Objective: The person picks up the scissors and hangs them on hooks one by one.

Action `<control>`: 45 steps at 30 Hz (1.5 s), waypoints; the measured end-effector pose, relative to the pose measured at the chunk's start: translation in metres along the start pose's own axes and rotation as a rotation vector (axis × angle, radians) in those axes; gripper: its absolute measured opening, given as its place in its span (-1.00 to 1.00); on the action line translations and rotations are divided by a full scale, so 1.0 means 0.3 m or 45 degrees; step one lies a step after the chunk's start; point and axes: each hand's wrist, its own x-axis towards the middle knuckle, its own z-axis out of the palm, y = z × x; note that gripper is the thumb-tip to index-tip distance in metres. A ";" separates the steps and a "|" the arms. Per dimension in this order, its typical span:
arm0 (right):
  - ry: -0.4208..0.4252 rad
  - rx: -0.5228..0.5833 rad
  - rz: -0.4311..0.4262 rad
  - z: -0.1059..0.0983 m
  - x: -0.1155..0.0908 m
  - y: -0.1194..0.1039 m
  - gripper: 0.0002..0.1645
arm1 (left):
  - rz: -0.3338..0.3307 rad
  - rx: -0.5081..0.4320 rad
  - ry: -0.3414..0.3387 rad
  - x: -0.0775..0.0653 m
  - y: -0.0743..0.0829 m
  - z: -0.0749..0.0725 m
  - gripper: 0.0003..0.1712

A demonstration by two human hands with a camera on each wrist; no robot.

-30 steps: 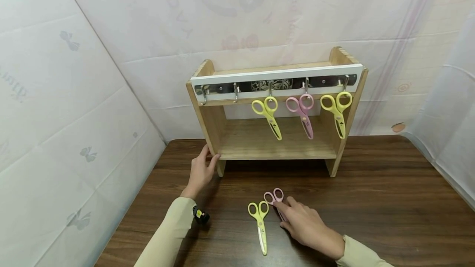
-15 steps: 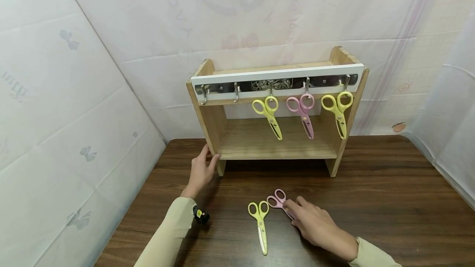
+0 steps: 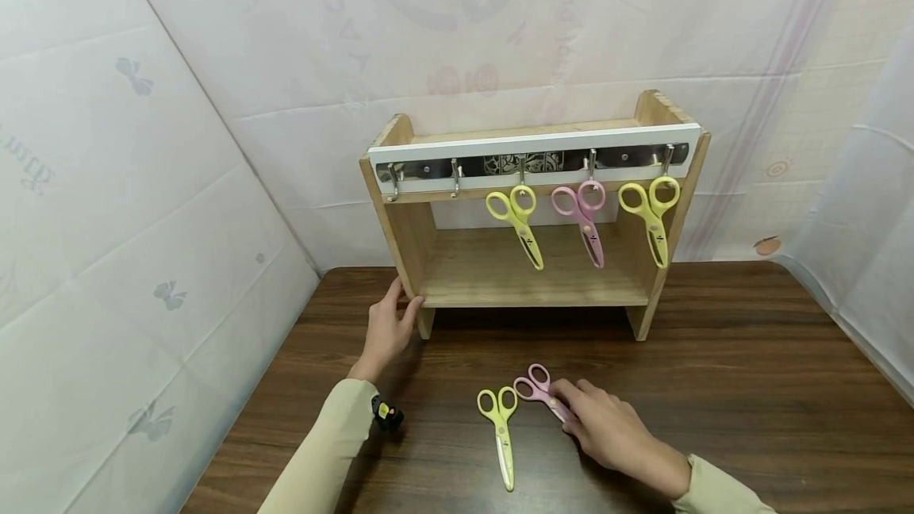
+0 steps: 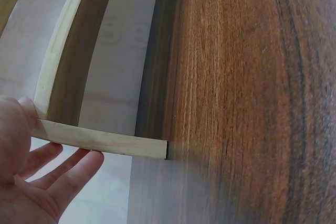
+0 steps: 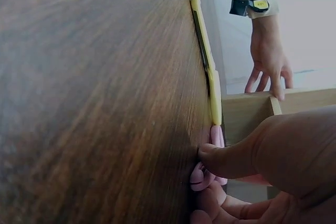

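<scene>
Pink scissors (image 3: 540, 392) lie on the table, handles toward the rack. My right hand (image 3: 607, 427) pinches them by the blade end, thumb on one side and fingers on the other, as the right wrist view shows; the blade tip is hidden by the hand. Just left of them are yellow scissors (image 3: 501, 435), lying with blades toward me. My left hand (image 3: 388, 331) holds the lower left side panel of the wooden rack (image 3: 535, 292). In the left wrist view its thumb is at the panel's inner side and its fingers (image 4: 79, 174) rest along the outer side.
On the rack's hook rail (image 3: 428, 170) hang yellow scissors (image 3: 519, 224), pink scissors (image 3: 584, 224) and more yellow scissors (image 3: 651, 220). The two left hooks (image 3: 455, 178) hold nothing. A patterned cloth (image 3: 286, 62) covers the walls behind the wooden table (image 3: 750, 371).
My right hand has shifted slightly right, turning the pink scissors so their blades point more to the right, away from the yellow pair. The left hand keeps its place on the rack.
</scene>
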 end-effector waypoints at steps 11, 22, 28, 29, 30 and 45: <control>0.005 0.027 0.032 -0.003 0.014 -0.001 -0.57 | 0.001 0.001 -0.004 -0.003 -0.001 -0.001 -0.49; 0.026 -0.020 0.015 -0.002 0.019 0.001 -0.70 | 0.002 0.005 0.004 0.003 0.003 0.000 -0.49; 0.033 -0.037 0.009 -0.001 0.018 0.000 -0.70 | -0.002 0.002 0.002 0.005 0.001 0.001 -0.49; 0.032 -0.036 0.010 -0.001 0.018 0.000 -0.71 | -0.003 0.002 0.002 0.005 0.001 0.001 -0.49; 0.030 -0.034 0.010 -0.001 0.018 0.000 -0.71 | -0.006 0.001 0.002 0.005 0.001 0.001 -0.49; 0.010 -0.040 0.022 0.000 0.015 -0.001 -0.73 | -0.016 -0.006 0.001 0.004 -0.002 0.002 -0.50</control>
